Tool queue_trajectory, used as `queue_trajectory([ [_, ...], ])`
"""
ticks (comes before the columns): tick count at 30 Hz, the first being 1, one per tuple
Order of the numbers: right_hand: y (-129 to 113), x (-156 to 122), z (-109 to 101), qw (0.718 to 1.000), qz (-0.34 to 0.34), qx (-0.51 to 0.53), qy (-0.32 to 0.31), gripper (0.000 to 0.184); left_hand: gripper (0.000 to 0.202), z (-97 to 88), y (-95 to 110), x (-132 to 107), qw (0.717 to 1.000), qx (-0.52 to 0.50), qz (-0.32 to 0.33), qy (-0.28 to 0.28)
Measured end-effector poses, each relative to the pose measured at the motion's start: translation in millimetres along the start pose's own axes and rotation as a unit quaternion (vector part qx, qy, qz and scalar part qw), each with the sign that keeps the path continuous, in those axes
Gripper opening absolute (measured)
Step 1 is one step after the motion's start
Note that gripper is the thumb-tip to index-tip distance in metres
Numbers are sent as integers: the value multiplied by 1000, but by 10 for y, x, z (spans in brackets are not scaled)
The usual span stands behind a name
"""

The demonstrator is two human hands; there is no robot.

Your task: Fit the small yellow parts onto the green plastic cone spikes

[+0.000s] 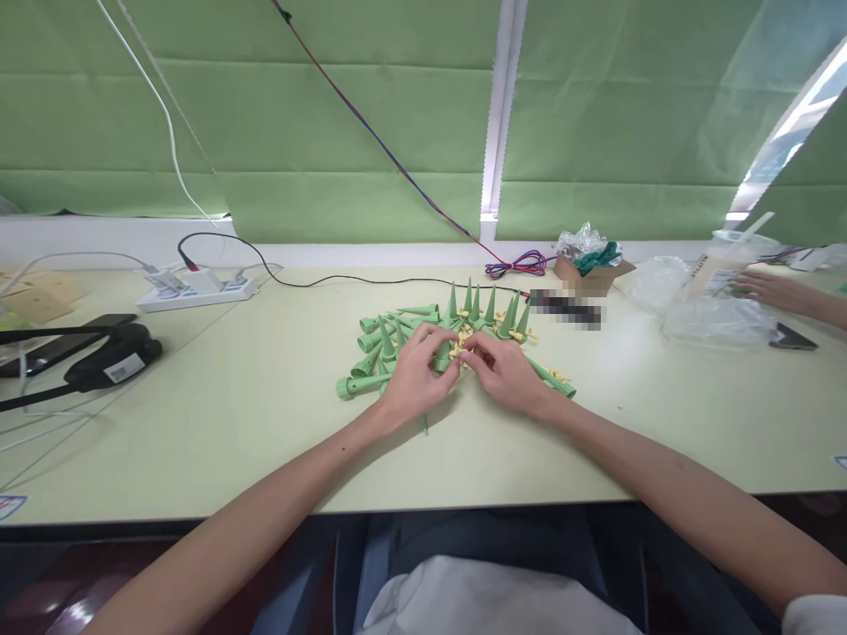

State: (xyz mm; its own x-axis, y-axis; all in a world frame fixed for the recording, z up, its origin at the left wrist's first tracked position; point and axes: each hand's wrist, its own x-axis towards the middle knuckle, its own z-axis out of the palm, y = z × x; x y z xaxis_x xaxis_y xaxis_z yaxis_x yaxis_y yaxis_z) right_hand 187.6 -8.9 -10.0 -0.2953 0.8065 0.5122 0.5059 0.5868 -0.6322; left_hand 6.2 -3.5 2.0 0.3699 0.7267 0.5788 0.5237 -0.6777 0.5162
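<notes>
A heap of green plastic cone spikes (387, 339) lies on the pale table (265, 414), some upright at the back, others on their sides. Small yellow plastic pieces (467, 339) are scattered among them. My left hand (414, 375) is closed around a green spike (424, 422) whose tip pokes out below the palm. My right hand (506, 370) pinches one of the yellow pieces against the top of that spike. Both hands meet at the middle of the heap.
A white power strip (195, 289) with cables sits at the back left, a black device (109, 357) at the far left. A cardboard box (588, 273), plastic bags (715, 317) and a drink cup (724, 265) stand to the right, near another person's hand (771, 287) and a phone (794, 337).
</notes>
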Motion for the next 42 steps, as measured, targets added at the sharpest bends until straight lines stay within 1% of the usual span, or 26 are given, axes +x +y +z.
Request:
queue_trajectory([
  [9,-6,-7,-9,1000,3,-7,-18,21,23,1,19,1,1000,9,-2,-3],
  [20,0,-1,-3,1000,6,-11,-2,16,25,-14,19,0,1000,2,-4,-6],
  [28,7,1,-5,1000,6,-12,-10,18,25,-12,18,8,1000,-19,-13,-21],
  [39,27,8,-4,1000,-1,-24,-19,22,24,5,-8,4,999,-19,-7,-25],
  [42,11,9,-6,1000,7,-20,-19,23,23,9,-19,0,1000,-17,-9,-24],
])
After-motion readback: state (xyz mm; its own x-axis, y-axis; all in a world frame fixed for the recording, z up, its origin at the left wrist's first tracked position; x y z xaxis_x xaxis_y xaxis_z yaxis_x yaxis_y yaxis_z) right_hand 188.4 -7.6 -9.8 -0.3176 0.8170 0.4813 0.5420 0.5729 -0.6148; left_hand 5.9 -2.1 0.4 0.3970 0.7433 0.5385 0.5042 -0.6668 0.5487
